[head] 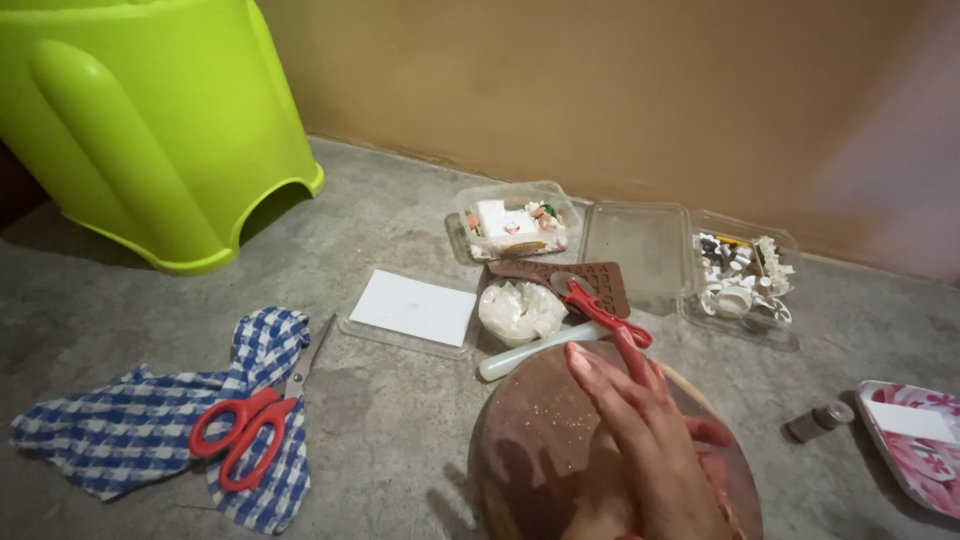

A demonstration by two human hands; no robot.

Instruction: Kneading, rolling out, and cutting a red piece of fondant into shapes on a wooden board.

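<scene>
Resting flat on a round brown disc [545, 440], one hand [640, 440] lies with its fingers straight and pressed together, pointing away from the person; which hand it is I cannot tell for sure, though it comes in from the right side, and no second hand shows. The disc sits on the concrete floor [400, 430] at the bottom of the view, right in front of the person, its surface dusted with pale specks. Just beyond the fingertips lies a red-handled cutter wheel [598, 305], its handle reaching the disc's far edge and its head resting on a brown mould strip [530, 270]. Beside it a white rolling pin [535, 350] lies slantwise, touching the disc's rim, and a small tub of white lumps [520, 312] stands just behind. Left of that is a clear lid with a white card [413, 308] in it. Further back, near the wall, are a clear box of small pieces [515, 222], an empty clear tray [637, 245] and a box of white cutters [742, 275]. Well to the left, red scissors [250, 425] lie on a blue checked cloth [120, 430], with a green plastic stool [150, 120] behind. To the right lie a small brown bottle [818, 420] and a flowered tray [925, 450].
</scene>
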